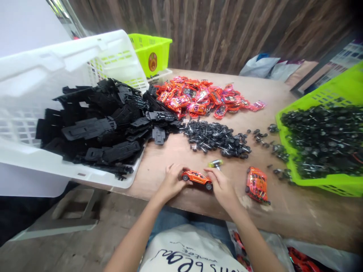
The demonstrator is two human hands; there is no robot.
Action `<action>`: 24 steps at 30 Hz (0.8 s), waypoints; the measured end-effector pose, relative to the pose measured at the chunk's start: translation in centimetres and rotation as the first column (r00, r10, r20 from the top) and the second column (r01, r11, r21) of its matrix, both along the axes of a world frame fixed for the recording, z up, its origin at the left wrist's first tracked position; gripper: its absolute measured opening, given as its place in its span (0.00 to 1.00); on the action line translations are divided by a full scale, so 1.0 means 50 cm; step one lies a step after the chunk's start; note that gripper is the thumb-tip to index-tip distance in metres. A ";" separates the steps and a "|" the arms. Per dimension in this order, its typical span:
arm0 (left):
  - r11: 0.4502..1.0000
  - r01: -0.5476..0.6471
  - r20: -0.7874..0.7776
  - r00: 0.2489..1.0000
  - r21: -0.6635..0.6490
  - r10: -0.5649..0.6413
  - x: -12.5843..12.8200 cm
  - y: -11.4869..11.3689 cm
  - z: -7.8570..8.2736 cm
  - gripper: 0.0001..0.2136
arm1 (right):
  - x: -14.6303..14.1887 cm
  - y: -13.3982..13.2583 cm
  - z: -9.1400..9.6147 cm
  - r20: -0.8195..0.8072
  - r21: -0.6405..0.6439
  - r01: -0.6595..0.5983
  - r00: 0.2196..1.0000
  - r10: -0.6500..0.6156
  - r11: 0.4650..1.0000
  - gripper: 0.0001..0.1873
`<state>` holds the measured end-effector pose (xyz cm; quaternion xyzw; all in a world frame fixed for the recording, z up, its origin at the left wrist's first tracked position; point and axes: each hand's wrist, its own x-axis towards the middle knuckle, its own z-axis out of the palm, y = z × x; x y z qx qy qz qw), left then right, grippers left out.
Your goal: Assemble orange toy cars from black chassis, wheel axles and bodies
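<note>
Orange glossy plastic forms the small toy car [197, 177] that the left hand [175, 180] and right hand [220, 184] grip at its 2 ends, probably for steadiness.

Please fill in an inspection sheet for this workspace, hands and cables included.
Surface: wooden tabletop, pale marks near its front edge.
Job's things: orange toy car held; piled wheels on axles; red-orange car shells; black base plates heaped in the white basket, some on the table.
Clutter: second orange car beside the right forearm; small yellow-and-metal item; stray wheels by the green basket.
Hands: left hand and right hand grip opposite ends of the car.
Cables: none certain; thin reddish line in the green basket, unclear.
Surroundings: brown-streaked wall, pale bags.
</note>
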<state>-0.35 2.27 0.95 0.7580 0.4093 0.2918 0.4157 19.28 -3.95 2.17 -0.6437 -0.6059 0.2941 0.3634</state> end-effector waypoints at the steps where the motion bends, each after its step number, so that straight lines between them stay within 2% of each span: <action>1: 1.000 -0.024 -0.043 0.999 0.020 0.025 0.006 0.001 -0.003 0.14 | -0.004 -0.010 0.002 0.098 0.082 -0.040 0.995 0.032 0.996 0.17; 4: 0.999 -0.032 -0.032 0.999 0.038 0.034 0.022 0.003 -0.008 0.16 | -0.018 -0.034 0.000 0.352 0.198 -0.198 0.929 0.119 0.960 0.18; 6: 1.000 0.021 0.066 0.998 0.009 -0.022 0.031 0.007 -0.008 0.14 | -0.025 -0.035 -0.007 0.428 0.238 -0.198 0.900 0.081 0.951 0.19; 8: 0.997 0.059 0.188 0.981 -0.044 -0.050 0.041 0.013 -0.011 0.08 | -0.029 -0.023 -0.015 0.409 0.257 -0.150 0.912 0.033 0.955 0.14; 10: 0.995 0.041 0.254 0.967 -0.087 -0.018 0.050 0.020 -0.014 0.05 | -0.030 -0.005 -0.019 0.323 0.256 -0.081 0.946 -0.007 0.963 0.09; 13: 0.996 0.016 0.242 0.970 -0.087 0.005 0.058 0.027 -0.016 0.04 | -0.030 0.016 -0.022 0.180 0.247 0.014 0.982 -0.060 0.969 0.10; 16: 0.997 0.042 0.222 0.975 -0.062 -0.027 0.057 0.028 -0.014 0.03 | -0.033 0.017 -0.031 0.114 0.255 0.093 0.986 -0.125 0.963 0.08; 19: 0.996 0.079 0.213 0.975 -0.051 -0.067 0.052 0.030 -0.014 0.04 | -0.036 0.009 -0.047 0.097 0.252 0.170 0.975 -0.199 0.953 0.10; 24: 0.997 0.070 0.187 0.980 -0.015 -0.066 0.049 0.032 -0.015 0.07 | -0.025 0.008 -0.052 0.154 0.188 0.147 0.972 -0.177 0.971 0.09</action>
